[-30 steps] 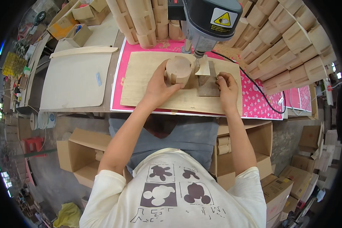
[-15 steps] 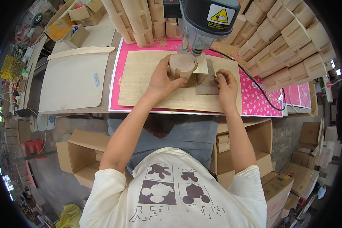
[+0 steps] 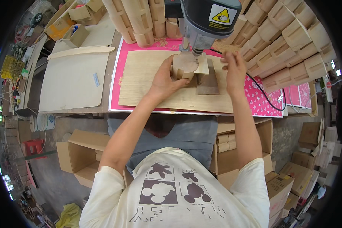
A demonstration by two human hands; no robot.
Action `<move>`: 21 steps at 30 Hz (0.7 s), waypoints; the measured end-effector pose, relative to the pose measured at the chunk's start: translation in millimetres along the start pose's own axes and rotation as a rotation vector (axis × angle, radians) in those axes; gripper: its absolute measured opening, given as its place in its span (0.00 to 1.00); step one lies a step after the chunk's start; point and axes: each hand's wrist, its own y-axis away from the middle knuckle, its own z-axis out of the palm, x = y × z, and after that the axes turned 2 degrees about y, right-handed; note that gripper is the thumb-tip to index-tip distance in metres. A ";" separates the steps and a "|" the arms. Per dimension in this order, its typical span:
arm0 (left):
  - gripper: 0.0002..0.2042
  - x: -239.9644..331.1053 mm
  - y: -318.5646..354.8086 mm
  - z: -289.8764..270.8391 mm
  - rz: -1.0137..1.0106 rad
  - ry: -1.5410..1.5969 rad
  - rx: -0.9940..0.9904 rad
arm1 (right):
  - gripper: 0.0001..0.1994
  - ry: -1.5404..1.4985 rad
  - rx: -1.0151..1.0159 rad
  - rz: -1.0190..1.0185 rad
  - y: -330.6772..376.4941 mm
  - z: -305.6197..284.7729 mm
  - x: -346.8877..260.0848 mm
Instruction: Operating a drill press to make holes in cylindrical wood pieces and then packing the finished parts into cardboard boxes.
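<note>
a round wooden block [image 3: 185,65] is held in the left hand [image 3: 165,81], with the thumb and fingers clamped around its left and near sides. the block is placed over a pale wooden board [image 3: 140,87], just below the head of a drill press [image 3: 207,24]; its top is partly overlapped by the drill's lower end near the right edge, and whether the two are touching cannot be told. on its right, a small pale wooden piece [image 3: 203,68] is seen close beside it, above a dark flat plate [image 3: 209,85] that is laid on the board.

the right hand [image 3: 235,70] is held well apart from the block, to the right of the plate and near a black cable [image 3: 264,93]. its fingers are bent and a little blurred, so whether they are closed on anything cannot be told.

the board is laid on a pink patterned sheet [image 3: 260,106]. notched wooden cylinders are stacked on the right [image 3: 288,47] and behind the board on the left [image 3: 135,19]. on the left part of the table, a grey sheet [image 3: 70,87] is topped by a curved wooden strip [image 3: 81,53] along its far edge and a small blue item [image 3: 96,79]. below the table, wooden pieces [image 3: 226,143] are kept in a cardboard box [image 3: 262,138].
</note>
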 end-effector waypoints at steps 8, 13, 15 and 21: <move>0.49 -8.0 4.3 7.0 0.014 -0.005 0.052 | 0.17 -0.487 -0.116 -0.175 -93.8 45.2 -125.7; 0.48 2.8 3.4 5.0 -0.051 0.009 0.016 | 0.17 -0.483 -0.186 -0.160 -126.3 38.0 -119.4; 0.48 1.4 3.8 2.3 -0.060 0.007 0.018 | 0.17 -0.459 -0.200 -0.170 -120.5 40.0 -126.8; 0.49 1.1 1.9 6.6 -0.018 0.003 0.005 | 0.18 -0.188 -0.061 -0.340 -90.9 24.0 -147.7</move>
